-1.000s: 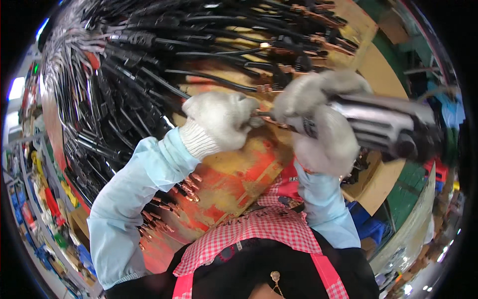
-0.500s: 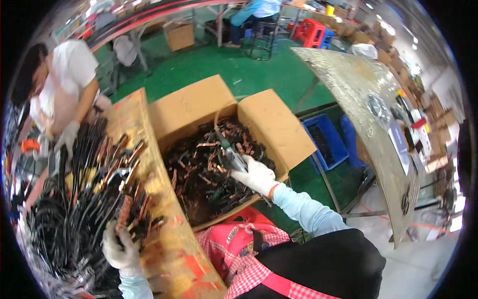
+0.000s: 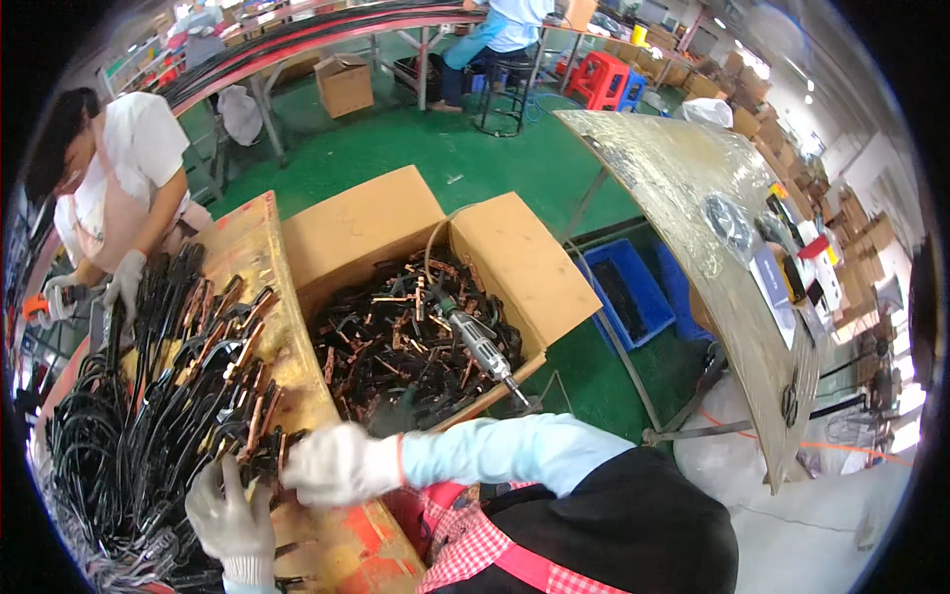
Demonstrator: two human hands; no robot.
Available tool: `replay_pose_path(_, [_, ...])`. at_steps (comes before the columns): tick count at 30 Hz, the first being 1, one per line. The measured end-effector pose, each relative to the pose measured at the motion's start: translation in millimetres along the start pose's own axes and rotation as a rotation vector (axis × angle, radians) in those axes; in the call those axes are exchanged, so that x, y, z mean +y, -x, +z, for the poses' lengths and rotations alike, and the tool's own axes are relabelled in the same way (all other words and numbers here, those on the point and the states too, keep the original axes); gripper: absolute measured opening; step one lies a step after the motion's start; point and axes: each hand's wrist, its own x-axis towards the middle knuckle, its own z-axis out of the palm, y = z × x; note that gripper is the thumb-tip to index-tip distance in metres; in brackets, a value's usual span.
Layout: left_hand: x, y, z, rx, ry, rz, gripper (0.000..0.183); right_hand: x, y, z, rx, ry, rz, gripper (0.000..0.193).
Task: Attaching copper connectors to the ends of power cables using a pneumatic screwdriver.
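Note:
My left hand (image 3: 233, 513), in a whitish work glove, has its fingers apart at the edge of a heap of black cables (image 3: 119, 436) with copper-coloured clamps (image 3: 237, 358) on their ends. Close beside it, my right hand (image 3: 338, 465), gloved too, is smeared by motion over the worn yellow board; its fingers do not show clearly. A grey handheld rotary tool (image 3: 480, 346) on a flexible shaft rests, unheld, over a cardboard box (image 3: 371, 220). Inside the box lie many black and copper-coloured clamp pieces (image 3: 396, 342).
A co-worker (image 3: 129, 178) stands at the left, gloved hands on cables and an orange-ended tool (image 3: 38, 307). The worn board (image 3: 297, 342) runs along the box's left side. At the right are a blue crate (image 3: 625, 295) and a table (image 3: 673, 183) with items on it.
My right hand has let go of the rotary tool and moved left, out of the box to beside my left hand. The copper-coloured piece at my left fingers no longer shows there.

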Motion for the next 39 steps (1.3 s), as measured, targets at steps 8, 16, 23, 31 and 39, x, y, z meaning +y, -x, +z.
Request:
replay_pose_path(8, [16.2,130.2,-64.6,-0.281,0.117,-0.037,0.033,-12.1,-8.7,42.2,-0.084,0.341,-0.198,0.013])
replay_pose_path(16, [18.8,185.0,-73.2,-0.393,0.154,-0.163,0.033,-88.7,-31.2,60.1,-0.151,-0.085,-0.202,0.032])
replay_pose_path(23, [15.3,172.3,-88.8,-0.469,0.262,-0.184,0.029,-79.7,-37.0,101.2,-0.239,0.105,-0.153,0.022])
replay_pose_path(31, [-8.4,116.9,8.4,-0.238,-0.046,-0.152,0.019,-62.3,-24.3,73.7,-0.214,0.044,-0.272,0.03])
replay_pose_path(39, [-13.9,88.7,-0.8,-0.253,0.169,0.066,0.026,-13.5,9.0,54.2,-0.354,-0.34,-0.207,0.023])
